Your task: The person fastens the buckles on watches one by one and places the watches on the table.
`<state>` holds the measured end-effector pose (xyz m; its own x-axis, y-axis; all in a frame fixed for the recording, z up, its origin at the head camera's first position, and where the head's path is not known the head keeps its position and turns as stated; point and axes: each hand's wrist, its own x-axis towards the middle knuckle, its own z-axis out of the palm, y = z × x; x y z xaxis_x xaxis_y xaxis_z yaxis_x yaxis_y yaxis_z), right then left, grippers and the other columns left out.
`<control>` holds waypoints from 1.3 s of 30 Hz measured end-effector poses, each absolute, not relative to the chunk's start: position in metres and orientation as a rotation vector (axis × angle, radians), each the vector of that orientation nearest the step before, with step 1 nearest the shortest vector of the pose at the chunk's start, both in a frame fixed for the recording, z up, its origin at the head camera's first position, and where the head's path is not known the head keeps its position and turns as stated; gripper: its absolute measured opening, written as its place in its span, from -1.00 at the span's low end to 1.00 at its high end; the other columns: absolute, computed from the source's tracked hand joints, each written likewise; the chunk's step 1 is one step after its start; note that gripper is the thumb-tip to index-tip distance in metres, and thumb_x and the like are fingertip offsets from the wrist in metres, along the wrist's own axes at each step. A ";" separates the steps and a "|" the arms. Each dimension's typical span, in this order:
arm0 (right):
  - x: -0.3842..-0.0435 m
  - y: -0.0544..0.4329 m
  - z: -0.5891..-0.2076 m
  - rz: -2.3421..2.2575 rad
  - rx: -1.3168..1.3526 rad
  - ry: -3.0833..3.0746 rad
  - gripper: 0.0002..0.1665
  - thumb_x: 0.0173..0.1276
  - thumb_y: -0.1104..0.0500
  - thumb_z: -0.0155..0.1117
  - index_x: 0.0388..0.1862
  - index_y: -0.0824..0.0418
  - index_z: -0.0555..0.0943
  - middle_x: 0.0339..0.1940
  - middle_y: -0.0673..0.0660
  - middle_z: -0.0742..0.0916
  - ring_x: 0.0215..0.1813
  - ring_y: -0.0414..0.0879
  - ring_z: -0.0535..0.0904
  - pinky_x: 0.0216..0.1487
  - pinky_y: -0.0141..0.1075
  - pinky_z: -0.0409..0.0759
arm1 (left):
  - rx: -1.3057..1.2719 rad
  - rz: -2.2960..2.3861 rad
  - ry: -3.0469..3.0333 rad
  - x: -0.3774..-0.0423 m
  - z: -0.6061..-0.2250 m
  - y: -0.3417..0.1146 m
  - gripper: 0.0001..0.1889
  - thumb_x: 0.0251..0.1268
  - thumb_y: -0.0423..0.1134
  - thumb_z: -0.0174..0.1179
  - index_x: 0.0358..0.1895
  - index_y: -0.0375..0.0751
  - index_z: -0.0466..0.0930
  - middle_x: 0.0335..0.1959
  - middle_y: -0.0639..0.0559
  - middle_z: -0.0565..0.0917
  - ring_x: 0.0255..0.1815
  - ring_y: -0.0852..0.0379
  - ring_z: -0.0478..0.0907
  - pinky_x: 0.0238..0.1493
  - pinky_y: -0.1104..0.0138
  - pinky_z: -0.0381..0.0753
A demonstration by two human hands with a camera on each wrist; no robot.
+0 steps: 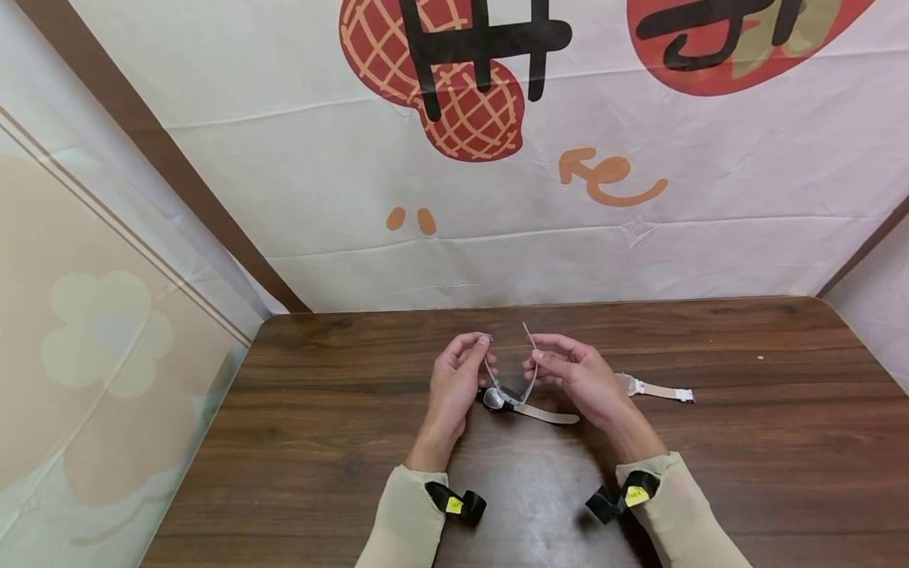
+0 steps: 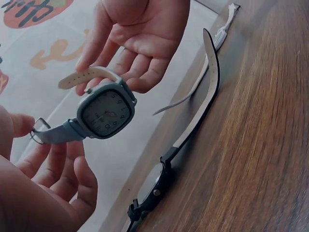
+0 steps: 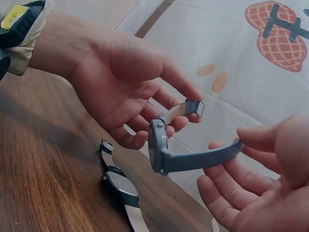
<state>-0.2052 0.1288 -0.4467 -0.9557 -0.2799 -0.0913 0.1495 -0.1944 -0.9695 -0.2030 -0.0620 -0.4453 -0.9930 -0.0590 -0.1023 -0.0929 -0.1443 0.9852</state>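
Between my hands hangs a blue-grey wristwatch [image 2: 107, 113] with a rounded-square case and pale strap lining. My left hand [image 1: 450, 386] pinches its buckle end between thumb and fingers. The holed strap end is pinched by my right hand [image 1: 582, 379]. In the left wrist view the dial faces the camera, and both strap halves spread outward from it. Below the held watch, a black wristwatch [image 3: 120, 186] lies on the table with its strap laid out, the pale lining showing.
A white wristwatch [image 1: 660, 390] lies on the brown wooden table [image 1: 298, 442], partly behind my right hand. Behind the table hangs a pale printed cloth [image 1: 319, 197], and another cloth [image 1: 106, 331] hangs along the left side.
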 end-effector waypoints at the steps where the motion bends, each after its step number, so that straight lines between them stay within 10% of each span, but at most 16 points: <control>1: -0.205 0.129 -0.447 -2.215 -0.158 1.808 -0.51 0.48 0.28 0.16 0.31 0.45 0.40 -0.29 0.07 0.76 -0.20 -0.11 0.72 -0.07 -0.25 0.66 | -0.175 2.353 2.038 -0.203 -0.445 -0.061 -0.71 0.47 -0.20 0.13 0.06 -0.35 0.56 -0.45 0.03 0.63 -0.49 0.18 0.60 -0.40 0.39 0.54; 39: -0.200 0.124 -0.439 -2.019 -0.247 1.986 -0.54 0.41 0.22 0.27 0.24 0.39 0.55 -0.23 0.02 0.78 -0.19 -0.16 0.69 -0.11 -0.24 0.64 | -0.002 2.403 1.964 -0.194 -0.440 -0.050 -0.71 0.46 -0.22 0.15 0.10 -0.32 0.57 -0.32 0.05 0.63 -0.32 0.18 0.57 -0.29 0.34 0.56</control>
